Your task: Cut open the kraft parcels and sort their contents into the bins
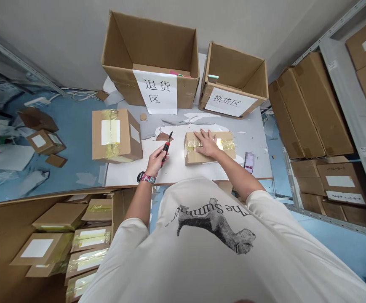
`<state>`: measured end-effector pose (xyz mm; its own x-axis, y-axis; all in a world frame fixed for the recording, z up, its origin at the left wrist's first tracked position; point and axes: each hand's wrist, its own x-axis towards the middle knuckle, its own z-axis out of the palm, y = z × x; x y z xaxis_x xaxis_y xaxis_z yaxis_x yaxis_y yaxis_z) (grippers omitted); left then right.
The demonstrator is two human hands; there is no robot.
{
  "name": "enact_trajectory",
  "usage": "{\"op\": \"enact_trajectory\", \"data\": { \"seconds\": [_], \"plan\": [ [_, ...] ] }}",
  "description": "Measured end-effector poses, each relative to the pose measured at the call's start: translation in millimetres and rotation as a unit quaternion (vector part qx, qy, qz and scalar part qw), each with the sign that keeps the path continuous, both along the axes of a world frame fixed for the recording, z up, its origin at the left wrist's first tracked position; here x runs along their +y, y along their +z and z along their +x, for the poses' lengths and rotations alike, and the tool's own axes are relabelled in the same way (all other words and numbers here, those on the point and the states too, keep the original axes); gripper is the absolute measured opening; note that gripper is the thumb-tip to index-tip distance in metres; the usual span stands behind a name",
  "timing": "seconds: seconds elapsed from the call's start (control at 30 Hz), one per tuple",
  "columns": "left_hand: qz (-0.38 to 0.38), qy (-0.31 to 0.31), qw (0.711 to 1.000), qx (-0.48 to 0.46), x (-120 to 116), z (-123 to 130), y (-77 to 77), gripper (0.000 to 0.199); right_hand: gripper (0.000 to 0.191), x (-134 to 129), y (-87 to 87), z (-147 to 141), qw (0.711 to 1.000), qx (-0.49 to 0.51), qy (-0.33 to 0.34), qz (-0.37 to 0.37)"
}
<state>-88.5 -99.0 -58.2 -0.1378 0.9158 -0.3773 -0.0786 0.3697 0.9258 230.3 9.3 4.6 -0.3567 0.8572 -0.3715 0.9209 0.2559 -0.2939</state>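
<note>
As seen from the head-worn camera, a red-and-black utility knife [165, 148] is held upright in the left hand [156, 162], its grip clenched around the handle, though whether the blade is fully extended is hard to make out at this size. A watch [142, 176] and a patterned strap are worn on that wrist. The right hand [208, 144] is laid flat, its grip released, on top of a small taped cardboard parcel [201, 148], which lies on a white sheet [176, 170] on the worktop [249, 126], just beside the knife. A second taped parcel [116, 135] is placed further left, well apart from both hands. A blurred card [249, 162] lies to the right of the right hand. Two open cartons stand at the far edge, the larger [149, 48] labelled 退货区 and the smaller [235, 71] labelled 换货区. Stacked cartons [311, 107] are held on metal shelving [350, 84] to the right, and more parcels [59, 216] are stored at lower left.
</note>
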Motion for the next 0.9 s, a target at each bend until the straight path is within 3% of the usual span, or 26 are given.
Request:
{"op": "enact_trajectory", "data": {
  "seconds": [0.17,0.43,0.7,0.9],
  "plan": [
    [0.022,-0.011,0.999,0.048,-2.6,3.4,-0.2,0.081,0.077,-3.3,-0.5,-4.2,0.998,-0.018,0.017,0.059],
    [0.080,-0.081,0.976,0.184,-13.0,-5.7,15.0,0.063,0.083,11.5,-0.2,0.7,0.991,-0.019,0.104,0.080],
    [0.146,-0.220,0.921,0.285,-9.4,-6.4,38.3,0.055,0.075,23.6,3.5,4.0,0.989,-0.026,0.130,0.070],
    [0.136,-0.240,0.891,0.361,3.0,0.4,44.1,0.052,0.073,26.1,1.0,5.4,0.985,-0.046,0.148,0.074]
  ]
}}
